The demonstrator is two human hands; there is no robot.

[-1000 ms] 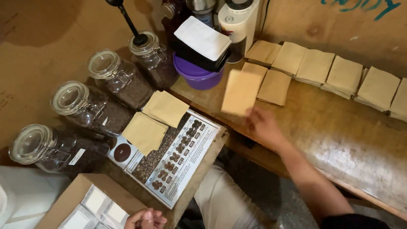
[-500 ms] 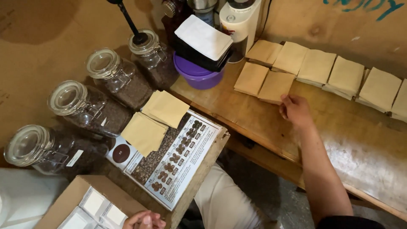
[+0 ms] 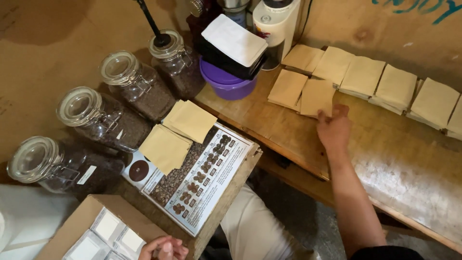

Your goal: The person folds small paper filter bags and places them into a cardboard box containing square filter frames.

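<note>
My right hand point(image 3: 333, 129) reaches over the wooden bench point(image 3: 385, 154), its fingertips pinching the lower edge of a flat brown paper pouch point(image 3: 315, 95). That pouch lies slightly tilted beside another brown pouch point(image 3: 287, 88). A row of several similar pouches point(image 3: 380, 79) runs along the back wall. My left hand point(image 3: 163, 249) sits at the bottom edge of the view with curled fingers, resting on the rim of a cardboard box point(image 3: 84, 219) that holds white packets. Nothing shows in its fingers.
Several lidded glass jars of coffee beans point(image 3: 118, 101) stand at the left. Two brown pouches point(image 3: 175, 132) lie on a printed bean chart point(image 3: 202, 180). A purple bowl point(image 3: 226, 84) carries a black tray with white paper, and a white appliance point(image 3: 274, 24) stands behind it.
My right hand carried a brown pouch from mid-air to the bench, set it beside the other pouch, and now holds its lower edge. The left hand has stayed at the box.
</note>
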